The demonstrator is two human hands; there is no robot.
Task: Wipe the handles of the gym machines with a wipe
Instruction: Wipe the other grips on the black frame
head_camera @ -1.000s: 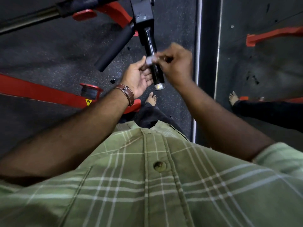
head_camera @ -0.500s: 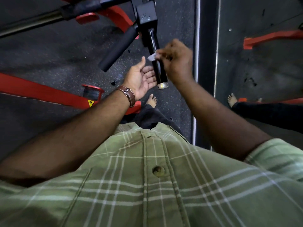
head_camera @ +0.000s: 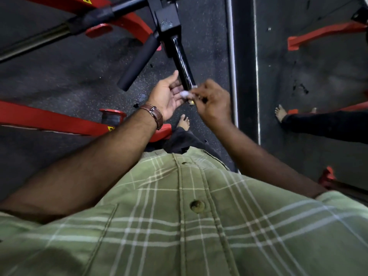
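1. Now the wipe (head_camera: 184,94) sits low, a small white wad at the bottom end of the glossy black handle (head_camera: 182,62), where half a second ago it was up near the middle of that handle.
2. The right hand (head_camera: 212,100) pinches the wad between thumb and fingertips, fingers curled in tight, and it has come down the handle with it.
3. The left hand (head_camera: 169,94) is wide open, palm up, holding nothing, and the wipe now touches its fingertips; before, there was a gap between that palm and the wipe.
4. My read: this looks like the end of a downward stroke, or a handover of the wipe into the open palm. I cannot tell which.
5. The handle's metal end cap is hidden behind the two hands.
6. Just left, a second grip, the matte foam handle (head_camera: 139,65), angles down from the same black block (head_camera: 168,18), and nothing touches it.
7. Further out, the red frame (head_camera: 49,121) crosses the dark speckled floor (head_camera: 49,76), and a brown watch (head_camera: 154,114) rides the left wrist.
8. By my judgement, the foam handle is next in line.
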